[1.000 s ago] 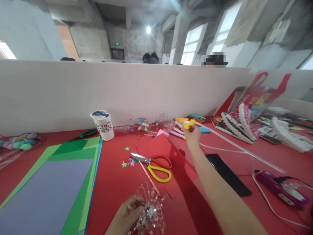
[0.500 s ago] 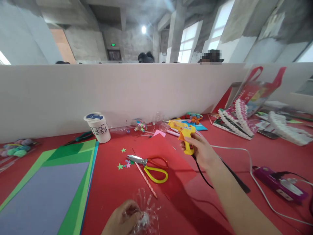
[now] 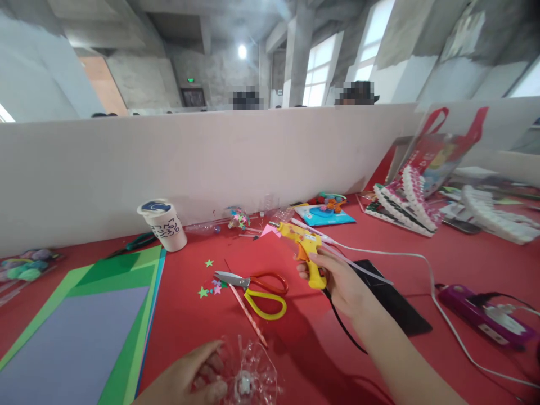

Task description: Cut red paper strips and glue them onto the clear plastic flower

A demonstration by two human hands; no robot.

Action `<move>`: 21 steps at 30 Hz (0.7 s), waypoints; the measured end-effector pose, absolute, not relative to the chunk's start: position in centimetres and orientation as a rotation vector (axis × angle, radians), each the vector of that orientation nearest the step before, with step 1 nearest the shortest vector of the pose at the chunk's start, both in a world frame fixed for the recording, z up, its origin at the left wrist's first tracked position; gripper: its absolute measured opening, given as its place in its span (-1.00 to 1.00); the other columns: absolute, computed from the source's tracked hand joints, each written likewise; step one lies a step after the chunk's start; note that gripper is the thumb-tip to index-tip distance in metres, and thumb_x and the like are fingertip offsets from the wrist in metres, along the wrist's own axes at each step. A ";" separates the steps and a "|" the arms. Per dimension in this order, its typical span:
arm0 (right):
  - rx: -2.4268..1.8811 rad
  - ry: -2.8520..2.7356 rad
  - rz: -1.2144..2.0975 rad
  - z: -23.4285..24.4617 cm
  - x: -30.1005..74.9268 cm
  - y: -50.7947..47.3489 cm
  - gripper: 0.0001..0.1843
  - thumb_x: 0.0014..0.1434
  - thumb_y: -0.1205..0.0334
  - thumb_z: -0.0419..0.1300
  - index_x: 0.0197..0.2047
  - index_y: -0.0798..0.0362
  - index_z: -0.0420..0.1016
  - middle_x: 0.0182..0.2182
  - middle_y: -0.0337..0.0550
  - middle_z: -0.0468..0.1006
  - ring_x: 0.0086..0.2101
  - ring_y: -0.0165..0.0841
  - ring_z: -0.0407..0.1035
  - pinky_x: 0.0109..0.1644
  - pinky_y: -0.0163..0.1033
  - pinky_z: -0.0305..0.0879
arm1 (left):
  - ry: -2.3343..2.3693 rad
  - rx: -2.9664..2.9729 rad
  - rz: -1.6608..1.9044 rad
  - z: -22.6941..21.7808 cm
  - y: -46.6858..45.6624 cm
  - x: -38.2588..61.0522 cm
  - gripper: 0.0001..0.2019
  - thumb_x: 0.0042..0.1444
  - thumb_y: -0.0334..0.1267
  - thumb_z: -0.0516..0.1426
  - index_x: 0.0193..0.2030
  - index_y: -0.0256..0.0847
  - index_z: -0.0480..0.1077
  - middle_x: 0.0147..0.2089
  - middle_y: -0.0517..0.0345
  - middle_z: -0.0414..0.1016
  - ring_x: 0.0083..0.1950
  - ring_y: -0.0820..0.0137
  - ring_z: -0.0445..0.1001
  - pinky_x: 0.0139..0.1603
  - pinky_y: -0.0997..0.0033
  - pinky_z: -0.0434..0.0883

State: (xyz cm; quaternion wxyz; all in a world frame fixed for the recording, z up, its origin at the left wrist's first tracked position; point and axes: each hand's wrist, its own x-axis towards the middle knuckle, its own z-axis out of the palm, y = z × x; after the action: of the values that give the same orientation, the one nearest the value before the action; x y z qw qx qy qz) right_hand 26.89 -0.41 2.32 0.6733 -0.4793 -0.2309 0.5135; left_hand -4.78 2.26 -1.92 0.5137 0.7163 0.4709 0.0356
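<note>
My right hand point(image 3: 327, 275) is wrapped round a yellow glue gun point(image 3: 311, 247), held above the red table with its nozzle pointing left. A black cord hangs from its grip. At the bottom of the view, my left hand point(image 3: 198, 374) has its fingers curled at the left edge of a clear plastic piece cut into strips like a flower point(image 3: 253, 377), with a white centre facing up. The exact finger contact is hard to see through the clear plastic. Between the hands lie scissors point(image 3: 265, 302) with one red and one yellow handle, over a pink striped stick point(image 3: 248, 315).
Coloured sheets point(image 3: 80, 332) and a lidded white cup point(image 3: 166, 228) are at left. Small stars point(image 3: 203, 292) lie near the scissors. A black flat object point(image 3: 394, 304), white cable point(image 3: 400, 254) and purple power strip point(image 3: 485, 315) are at right. A white partition point(image 3: 236, 152) stands behind.
The glue gun in my right hand has moved left and slightly down. My left hand has shifted left, its fingers loosened, and the plastic flower's centre now shows more fully.
</note>
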 end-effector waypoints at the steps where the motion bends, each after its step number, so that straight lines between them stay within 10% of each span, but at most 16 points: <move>1: -1.075 -0.508 1.178 2.5 26.6 -0.6 -0.72 -0.15 0.18 0.39 -0.34 0.10 0.54 -0.46 -0.18 0.58 -0.46 -0.42 0.45 -0.38 -0.38 0.38 | 1.170 1.743 0.073 -1.5 2.5 -4.7 -0.41 -0.02 -0.01 0.19 0.17 -0.14 0.35 0.07 0.00 0.52 0.03 0.17 0.49 0.10 0.24 0.36; 11: -1.008 -0.512 1.233 3.0 22.2 -1.5 -0.63 -0.13 0.14 0.39 -0.23 0.05 0.48 -0.32 -0.14 0.59 -0.38 -0.32 0.49 -0.26 -0.24 0.42 | 1.014 1.704 0.570 2.6 2.3 2.0 -0.67 0.14 -0.06 0.05 -0.04 -0.16 0.42 0.03 -0.03 0.51 0.06 0.19 0.46 0.11 0.19 0.35; 16: -1.100 -0.895 0.542 0.3 18.8 -2.2 -0.76 0.06 0.22 0.27 -0.18 -0.07 0.35 -0.31 -0.22 0.48 -0.31 -0.31 0.44 -0.26 -0.21 0.39 | 0.765 1.481 0.782 2.9 -0.2 6.3 -0.43 0.10 -0.16 0.11 0.25 -0.21 0.14 0.26 -0.11 0.27 0.22 0.17 0.31 0.17 0.20 0.32; 21: -1.153 -1.270 0.028 -2.8 18.5 -3.5 -0.63 0.02 0.25 0.18 -0.11 -0.33 0.32 -0.15 -0.16 0.32 -0.16 -0.10 0.32 -0.12 0.06 0.30 | 0.774 1.479 0.672 2.2 -2.2 7.6 -0.49 -0.11 -0.40 0.21 0.06 -0.17 0.35 -0.03 -0.01 0.50 0.02 0.13 0.43 -0.06 0.25 0.44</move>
State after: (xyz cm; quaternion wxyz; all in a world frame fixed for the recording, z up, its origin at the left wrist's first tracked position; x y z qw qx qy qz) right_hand 18.53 -3.53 -2.79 0.6542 -0.5083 -0.5598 0.0124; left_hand 7.64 -2.16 2.21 0.6219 0.6437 0.3367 0.2924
